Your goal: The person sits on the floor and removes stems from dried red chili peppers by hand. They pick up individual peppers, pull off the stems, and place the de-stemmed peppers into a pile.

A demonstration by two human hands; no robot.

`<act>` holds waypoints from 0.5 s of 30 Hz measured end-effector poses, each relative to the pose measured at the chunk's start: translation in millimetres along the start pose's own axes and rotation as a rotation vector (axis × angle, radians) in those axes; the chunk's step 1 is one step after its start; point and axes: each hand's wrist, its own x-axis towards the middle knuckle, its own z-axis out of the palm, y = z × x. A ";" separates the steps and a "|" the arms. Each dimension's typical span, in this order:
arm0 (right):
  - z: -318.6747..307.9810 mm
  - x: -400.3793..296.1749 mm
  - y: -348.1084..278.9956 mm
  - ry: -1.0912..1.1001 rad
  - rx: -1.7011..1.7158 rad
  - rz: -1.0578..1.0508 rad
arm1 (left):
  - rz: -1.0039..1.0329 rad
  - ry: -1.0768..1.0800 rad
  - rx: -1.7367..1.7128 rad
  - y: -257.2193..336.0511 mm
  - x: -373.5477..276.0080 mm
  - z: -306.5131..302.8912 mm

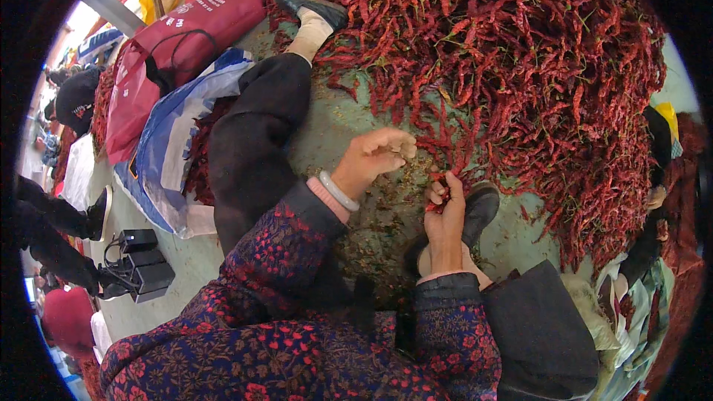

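Observation:
A large heap of dried red chilies (501, 55) spreads over the floor in front of me. My left hand (374, 161), with a pale bangle (338, 191) at its wrist, hovers over the floor left of the nearest chilies, fingers curled but apart and no object visible in it. My right hand (445, 195) is closed around a few red chilies (436, 207), just above my dark shoe (482, 209). Small stems, seeds and bits of debris (390, 223) lie on the floor between my legs.
At the left, a blue and white sack (167, 139) holds more chilies beside my leg, with a dark red bag (184, 39) behind it. Black boxes with cables (147, 273) stand on the floor lower left. Other people are near both edges; one person's hand (656, 197) shows at the right.

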 end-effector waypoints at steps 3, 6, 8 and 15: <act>-6.4 5.4 -1.4 -0.040 0.181 0.064 | 0.095 -0.034 0.046 -5.2 -7.2 14.4; -5.2 6.5 -0.3 -0.055 0.235 0.142 | 0.171 -0.073 0.248 -0.3 -10.1 31.1; -4.9 5.3 0.8 -0.054 0.218 0.132 | 0.130 -0.069 0.126 -1.0 -10.4 43.4; 1.3 -0.3 11.7 -0.088 0.079 0.112 | -0.069 0.065 -0.061 -7.9 -2.6 50.0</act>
